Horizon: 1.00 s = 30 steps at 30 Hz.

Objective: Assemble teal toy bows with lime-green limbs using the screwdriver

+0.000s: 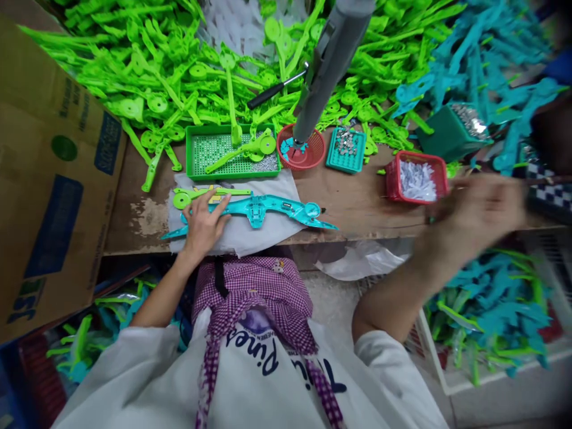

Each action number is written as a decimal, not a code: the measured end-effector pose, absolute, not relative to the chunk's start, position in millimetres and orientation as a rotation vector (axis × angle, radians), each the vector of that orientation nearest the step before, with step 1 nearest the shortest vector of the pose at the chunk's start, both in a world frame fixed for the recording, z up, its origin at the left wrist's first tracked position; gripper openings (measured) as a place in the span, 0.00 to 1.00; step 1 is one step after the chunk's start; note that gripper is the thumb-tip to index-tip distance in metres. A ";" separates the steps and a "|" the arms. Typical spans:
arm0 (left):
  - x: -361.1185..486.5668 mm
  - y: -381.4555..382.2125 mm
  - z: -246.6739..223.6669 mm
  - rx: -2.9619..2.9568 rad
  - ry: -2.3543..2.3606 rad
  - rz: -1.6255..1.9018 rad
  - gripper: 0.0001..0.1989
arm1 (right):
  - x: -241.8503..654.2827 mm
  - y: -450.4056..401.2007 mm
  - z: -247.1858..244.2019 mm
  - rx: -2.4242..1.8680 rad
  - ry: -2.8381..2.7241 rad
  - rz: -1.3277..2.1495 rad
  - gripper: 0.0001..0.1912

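A long turquoise plastic part (pixel 256 210) lies across a pale cloth (pixel 241 239) on the bench. My left hand (pixel 203 223) grips its left portion, thumb and fingers over it. Along its far side is a lime-green plastic arm (pixel 181 198) with a round end, touched by my fingertips. Out to the right, my right hand (pixel 485 205) is raised and smeared by motion, so its fingers and anything in them cannot be made out. Nearest to it is a red basket (pixel 393 179) of small whitish pieces.
Behind the cloth stand a green tray (pixel 192 161), a round red basket (pixel 313 161) and a teal basket (pixel 344 164) of metal bits. A grey tool (pixel 324 65) hangs overhead. Lime-green parts (pixel 147 77) heap up behind. A carton (pixel 58 179) borders the left; a crate (pixel 440 372) sits lower right.
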State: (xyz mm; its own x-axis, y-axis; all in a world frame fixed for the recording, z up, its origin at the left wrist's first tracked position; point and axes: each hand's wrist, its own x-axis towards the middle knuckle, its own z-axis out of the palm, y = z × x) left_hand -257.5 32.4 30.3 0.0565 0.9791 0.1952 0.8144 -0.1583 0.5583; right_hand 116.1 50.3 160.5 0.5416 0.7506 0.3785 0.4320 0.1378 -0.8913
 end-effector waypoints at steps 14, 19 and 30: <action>-197.5 22.3 18.1 0.239 1.137 1.286 0.08 | 15.0 69.2 31.0 -1.281 -1.870 1.139 0.23; -178.2 38.0 16.3 0.412 1.243 1.428 0.13 | 11.1 57.4 54.8 -1.360 -1.933 1.001 0.24; -173.6 26.7 19.5 0.269 1.033 1.267 0.23 | -10.4 36.7 55.2 -1.980 -1.996 0.507 0.20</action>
State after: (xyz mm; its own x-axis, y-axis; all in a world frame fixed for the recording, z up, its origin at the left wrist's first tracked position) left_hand -173.6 26.7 19.5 -0.0568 0.8719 -0.4864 -0.6519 0.3366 0.6795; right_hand -10.4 36.7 55.2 -0.0184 0.9988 -0.0445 0.8992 -0.0029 -0.4376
